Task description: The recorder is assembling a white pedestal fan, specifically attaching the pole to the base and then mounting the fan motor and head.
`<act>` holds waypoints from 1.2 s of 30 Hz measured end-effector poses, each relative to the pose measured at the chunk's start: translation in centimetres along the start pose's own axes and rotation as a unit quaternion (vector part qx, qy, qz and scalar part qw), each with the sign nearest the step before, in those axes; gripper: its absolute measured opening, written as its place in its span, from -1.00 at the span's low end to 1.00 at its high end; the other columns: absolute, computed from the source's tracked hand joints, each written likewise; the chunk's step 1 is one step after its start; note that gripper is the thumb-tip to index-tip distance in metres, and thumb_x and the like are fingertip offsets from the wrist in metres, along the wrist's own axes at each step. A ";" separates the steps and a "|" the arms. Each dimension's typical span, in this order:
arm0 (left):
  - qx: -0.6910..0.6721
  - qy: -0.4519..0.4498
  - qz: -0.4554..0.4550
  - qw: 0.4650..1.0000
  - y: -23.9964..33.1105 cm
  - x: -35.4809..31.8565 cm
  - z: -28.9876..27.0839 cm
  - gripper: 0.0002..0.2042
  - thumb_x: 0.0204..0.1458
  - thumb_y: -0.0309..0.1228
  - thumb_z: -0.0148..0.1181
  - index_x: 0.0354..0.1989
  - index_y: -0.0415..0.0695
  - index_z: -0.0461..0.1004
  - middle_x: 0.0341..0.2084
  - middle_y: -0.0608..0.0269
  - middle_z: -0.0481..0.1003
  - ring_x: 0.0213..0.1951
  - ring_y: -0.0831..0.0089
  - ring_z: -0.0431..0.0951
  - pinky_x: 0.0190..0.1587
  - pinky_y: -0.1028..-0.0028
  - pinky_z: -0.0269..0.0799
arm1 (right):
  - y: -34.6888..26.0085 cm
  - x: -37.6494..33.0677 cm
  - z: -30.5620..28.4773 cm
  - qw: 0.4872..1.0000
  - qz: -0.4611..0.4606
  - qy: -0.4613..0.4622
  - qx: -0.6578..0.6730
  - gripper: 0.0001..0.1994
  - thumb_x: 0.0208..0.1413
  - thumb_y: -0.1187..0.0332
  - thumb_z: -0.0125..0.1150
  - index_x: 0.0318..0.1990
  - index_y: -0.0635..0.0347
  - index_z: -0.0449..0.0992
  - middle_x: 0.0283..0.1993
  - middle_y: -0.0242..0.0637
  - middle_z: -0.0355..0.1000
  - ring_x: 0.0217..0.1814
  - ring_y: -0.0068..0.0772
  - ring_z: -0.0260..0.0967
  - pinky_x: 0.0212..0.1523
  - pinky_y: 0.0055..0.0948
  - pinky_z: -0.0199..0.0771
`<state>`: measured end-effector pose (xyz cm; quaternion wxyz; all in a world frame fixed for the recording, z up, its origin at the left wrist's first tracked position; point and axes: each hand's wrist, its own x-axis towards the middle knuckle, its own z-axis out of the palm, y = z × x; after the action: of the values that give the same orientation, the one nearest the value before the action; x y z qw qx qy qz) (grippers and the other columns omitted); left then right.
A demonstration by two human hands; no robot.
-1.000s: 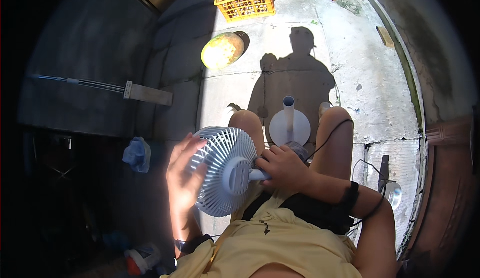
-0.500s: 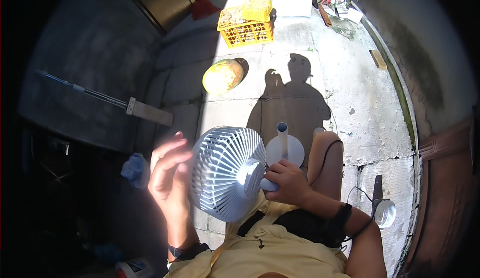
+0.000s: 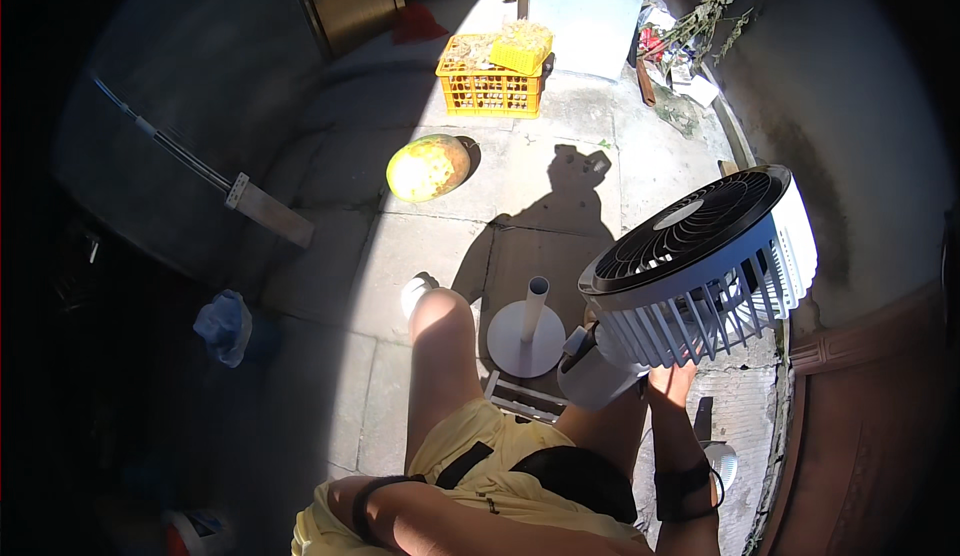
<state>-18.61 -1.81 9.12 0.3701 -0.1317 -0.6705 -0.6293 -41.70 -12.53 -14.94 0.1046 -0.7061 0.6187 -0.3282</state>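
A white fan head (image 3: 690, 266) with a black-rimmed round face is raised at my right side, tilted, its slatted cage partly sunlit. Its short white neck (image 3: 598, 371) points down toward my lap. My right hand (image 3: 672, 383) supports the cage from underneath; the fingers are mostly hidden behind it. Across the bottom of the view my left forearm (image 3: 440, 521) runs over my body, and its hand does not show. Between my legs a white round base (image 3: 515, 351) stands on the ground with an upright open-topped tube (image 3: 535, 306).
A yellow crate (image 3: 490, 91) stands far ahead, and a large yellow-green melon-like fruit (image 3: 428, 168) lies nearer. A blue plastic bag (image 3: 224, 326) is in shade at left. A small round white object (image 3: 720, 464) lies by the right wall, and brushwood (image 3: 710, 16) is heaped at far right.
The fan head has swung from in front of me to my right side and turned over, showing its black-rimmed face. My left hand has left the view; my right hand has moved right.
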 end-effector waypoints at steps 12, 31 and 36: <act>0.076 -0.018 -0.049 0.996 1.1 -1.5 0.4 -0.71 0.18 -0.34 0.03 -0.09 -0.34 0.45 -0.29 0.08 0.56 -0.18 0.18 0.56 0.13 0.21 0.37 | 2.6 -0.8 -5.7 0.759 0.173 0.058 0.625 -0.49 0.16 0.43 0.21 0.25 0.19 0.22 0.13 -0.30 0.39 0.16 -0.41 0.37 0.14 -0.38 0.41; 0.134 0.448 -0.224 0.855 -2.5 -6.3 -5.5 0.18 -0.20 -0.07 0.52 0.45 -0.15 -0.27 0.37 -0.05 -0.01 0.26 0.10 0.31 0.27 0.22 0.20 | 7.4 -1.0 -13.9 0.858 0.358 0.051 0.364 -0.75 -0.08 0.34 0.22 -0.24 0.28 0.56 -0.42 -0.44 0.44 -0.46 -0.64 0.33 -0.44 -0.62 0.32; 0.188 0.389 -0.291 0.853 -3.2 -10.1 -7.8 -0.57 0.16 -0.24 0.20 0.09 -0.29 0.38 -0.07 0.03 0.50 0.07 0.17 0.47 0.21 0.24 0.27 | 14.1 -4.6 -12.9 0.885 0.410 -0.020 0.221 -0.68 -0.11 0.28 0.32 -0.23 0.34 0.59 -0.44 -0.37 0.49 -0.46 -0.57 0.38 -0.40 -0.56 0.37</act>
<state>-11.11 -6.80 -0.51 0.4182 0.3977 -0.5848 -0.5700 -60.79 -7.87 -14.38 0.3956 -0.3542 0.7622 -0.3703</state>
